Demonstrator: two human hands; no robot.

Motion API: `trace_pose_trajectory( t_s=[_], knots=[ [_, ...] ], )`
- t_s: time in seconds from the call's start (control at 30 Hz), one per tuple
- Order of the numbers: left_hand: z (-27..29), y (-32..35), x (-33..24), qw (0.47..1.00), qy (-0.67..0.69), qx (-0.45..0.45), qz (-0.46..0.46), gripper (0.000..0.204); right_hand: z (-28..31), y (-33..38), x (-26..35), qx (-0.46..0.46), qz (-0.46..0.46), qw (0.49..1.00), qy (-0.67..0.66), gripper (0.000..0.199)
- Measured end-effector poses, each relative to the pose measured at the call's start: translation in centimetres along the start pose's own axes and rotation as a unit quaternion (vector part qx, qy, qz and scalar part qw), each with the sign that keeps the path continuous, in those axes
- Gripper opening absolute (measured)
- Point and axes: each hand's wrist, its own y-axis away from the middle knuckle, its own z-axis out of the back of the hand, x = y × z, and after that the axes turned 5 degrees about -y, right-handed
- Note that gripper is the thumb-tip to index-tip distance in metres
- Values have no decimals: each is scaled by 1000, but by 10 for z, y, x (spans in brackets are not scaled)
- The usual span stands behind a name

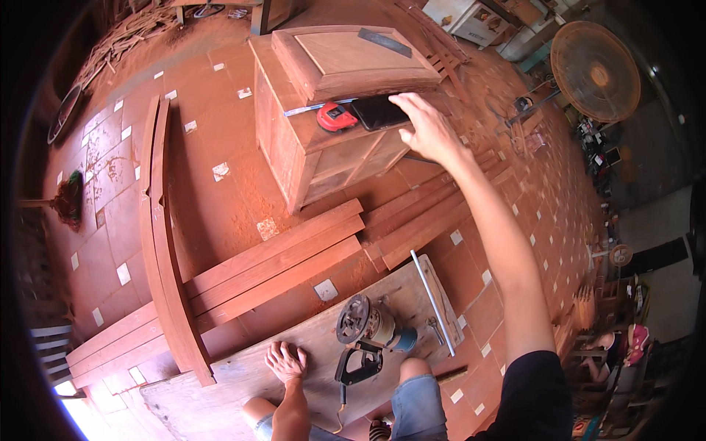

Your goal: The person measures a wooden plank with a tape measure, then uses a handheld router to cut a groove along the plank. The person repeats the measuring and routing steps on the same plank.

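My right hand [429, 131] reaches out to the right end of a black phone [376, 112] on a wooden cabinet [283, 110]. Its fingers are stretched out, thumb apart, and I see no grip on the phone. Beside the phone lie a red tape measure [336, 117] and a blue-and-white pen-like stick [312, 108]. My left hand [286, 361] rests flat, fingers spread, on a worn wooden board [228, 393] across my lap. To its right, a router-like power tool [377, 325] with a black handle lies on its side on the board.
A framed wooden panel [342, 59] tops the cabinet. Long planks [272, 275] lie beyond my board, crossed by upright-running boards [162, 235]. A metal rod [432, 303] and a small wrench-like tool [434, 331] sit at the board's right. A round fan [596, 71] stands far right.
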Motion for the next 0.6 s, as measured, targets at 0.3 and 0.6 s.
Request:
trace_pose_trajectory(
  t_s=[0.3, 0.6],
  knots=[
    [-12, 14, -2, 996, -49, -65, -38, 46, 44, 214, 154, -142, 10, 965, -222, 45],
    [23, -69, 99, 934, 268, -84, -220, 51, 39, 516, 280, -269, -176, 914, -246, 48]
  ],
)
